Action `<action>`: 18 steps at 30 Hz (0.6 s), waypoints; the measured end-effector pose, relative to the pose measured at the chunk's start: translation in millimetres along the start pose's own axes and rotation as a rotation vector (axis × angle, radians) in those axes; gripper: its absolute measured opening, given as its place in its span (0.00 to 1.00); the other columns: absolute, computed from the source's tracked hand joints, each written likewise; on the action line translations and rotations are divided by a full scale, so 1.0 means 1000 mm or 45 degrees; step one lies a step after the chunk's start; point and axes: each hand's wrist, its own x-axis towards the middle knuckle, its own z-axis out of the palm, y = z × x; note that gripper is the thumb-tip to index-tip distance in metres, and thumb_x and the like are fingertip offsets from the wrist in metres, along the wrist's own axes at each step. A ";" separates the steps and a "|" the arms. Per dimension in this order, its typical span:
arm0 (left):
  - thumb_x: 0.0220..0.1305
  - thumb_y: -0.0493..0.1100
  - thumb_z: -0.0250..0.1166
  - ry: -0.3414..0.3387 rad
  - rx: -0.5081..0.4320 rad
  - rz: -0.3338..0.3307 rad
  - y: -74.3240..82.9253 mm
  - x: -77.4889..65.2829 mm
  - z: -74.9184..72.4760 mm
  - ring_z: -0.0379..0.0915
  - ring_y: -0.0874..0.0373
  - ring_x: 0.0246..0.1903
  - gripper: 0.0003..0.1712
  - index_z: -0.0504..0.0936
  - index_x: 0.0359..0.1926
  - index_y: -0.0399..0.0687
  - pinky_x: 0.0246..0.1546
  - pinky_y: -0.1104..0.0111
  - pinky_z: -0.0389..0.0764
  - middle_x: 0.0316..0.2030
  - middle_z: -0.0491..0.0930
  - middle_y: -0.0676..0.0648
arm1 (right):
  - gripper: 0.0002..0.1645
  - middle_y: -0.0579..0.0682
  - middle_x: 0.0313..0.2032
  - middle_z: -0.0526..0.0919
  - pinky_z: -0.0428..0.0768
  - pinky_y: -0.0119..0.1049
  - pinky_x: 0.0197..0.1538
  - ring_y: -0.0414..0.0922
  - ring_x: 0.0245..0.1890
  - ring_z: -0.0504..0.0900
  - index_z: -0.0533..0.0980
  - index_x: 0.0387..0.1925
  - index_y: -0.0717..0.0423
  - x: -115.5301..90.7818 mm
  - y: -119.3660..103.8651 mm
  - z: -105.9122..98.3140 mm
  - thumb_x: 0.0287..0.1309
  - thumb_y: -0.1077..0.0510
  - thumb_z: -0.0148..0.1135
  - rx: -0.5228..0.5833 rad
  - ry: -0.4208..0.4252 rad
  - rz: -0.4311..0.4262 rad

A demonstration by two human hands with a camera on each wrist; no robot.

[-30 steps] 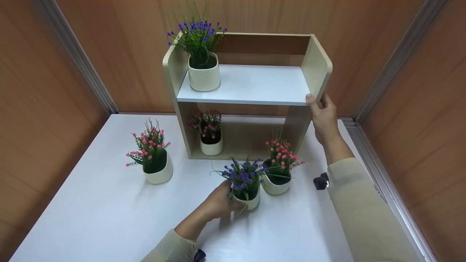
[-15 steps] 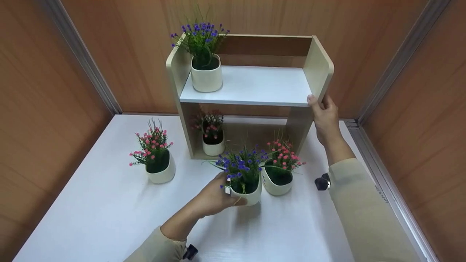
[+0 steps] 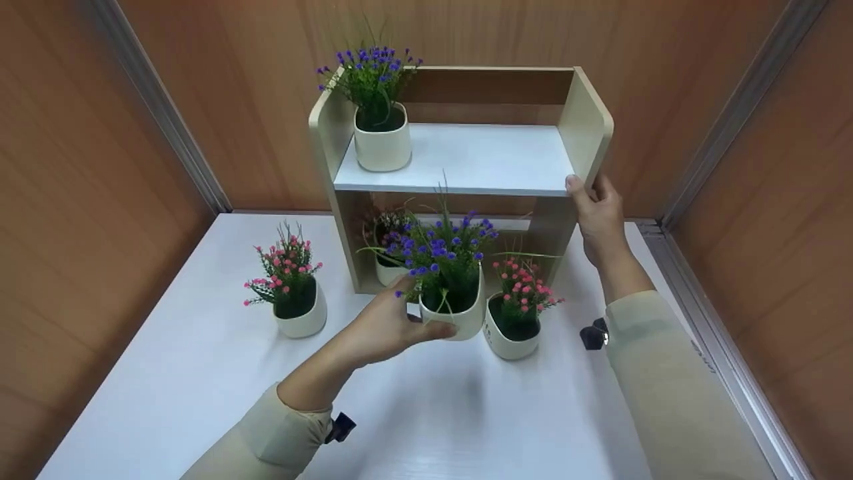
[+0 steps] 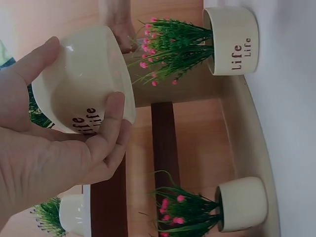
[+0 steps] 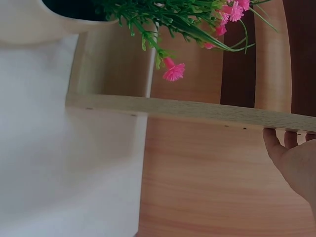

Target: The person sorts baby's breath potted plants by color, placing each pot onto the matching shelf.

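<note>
My left hand grips a white pot of purple flowers from its left side, thumb across the front. In the left wrist view, this held pot shows "Life" lettering and is off the table. My right hand holds the right side panel of the small two-tier shelf, thumb on its front edge. Fingertips touch the panel's outer face in the right wrist view. Just right of the held pot stands a pot of pink flowers on the table.
Another purple-flowered pot stands at the upper tier's left end. Below it, a pink-flowered pot is partly hidden by the held plant. A third pink-flowered pot is left of the shelf on the white table. Wooden walls surround the table.
My left hand has lifted the purple-flowered pot off the table and brought it up toward the shelf's lower tier. The right hand stays on the shelf's side panel.
</note>
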 end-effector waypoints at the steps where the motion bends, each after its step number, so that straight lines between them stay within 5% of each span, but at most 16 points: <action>1: 0.59 0.60 0.83 0.002 0.008 -0.011 0.004 0.000 -0.001 0.89 0.47 0.57 0.71 0.48 0.87 0.41 0.61 0.50 0.89 0.78 0.70 0.36 | 0.51 0.53 0.85 0.60 0.59 0.56 0.88 0.54 0.86 0.60 0.54 0.87 0.44 0.000 -0.001 0.000 0.74 0.40 0.67 -0.002 0.000 0.000; 4: 0.58 0.60 0.83 0.000 0.000 -0.021 0.015 0.001 -0.004 0.86 0.46 0.62 0.70 0.49 0.88 0.45 0.62 0.48 0.88 0.75 0.74 0.39 | 0.52 0.52 0.85 0.59 0.57 0.56 0.88 0.53 0.87 0.58 0.54 0.87 0.42 0.000 -0.001 -0.001 0.73 0.39 0.68 -0.028 -0.001 -0.001; 9: 0.59 0.58 0.83 0.005 0.003 0.063 0.035 0.007 -0.012 0.78 0.42 0.71 0.66 0.52 0.87 0.49 0.64 0.45 0.87 0.79 0.67 0.43 | 0.52 0.51 0.85 0.61 0.56 0.57 0.89 0.52 0.87 0.58 0.55 0.87 0.42 0.000 -0.002 -0.001 0.72 0.37 0.69 -0.042 0.008 -0.011; 18: 0.61 0.55 0.83 -0.001 0.004 0.217 0.069 0.029 -0.025 0.81 0.49 0.67 0.55 0.63 0.82 0.60 0.63 0.52 0.88 0.69 0.79 0.51 | 0.49 0.53 0.85 0.60 0.53 0.56 0.89 0.53 0.87 0.57 0.56 0.86 0.45 0.003 0.002 -0.002 0.75 0.40 0.66 -0.019 0.016 0.022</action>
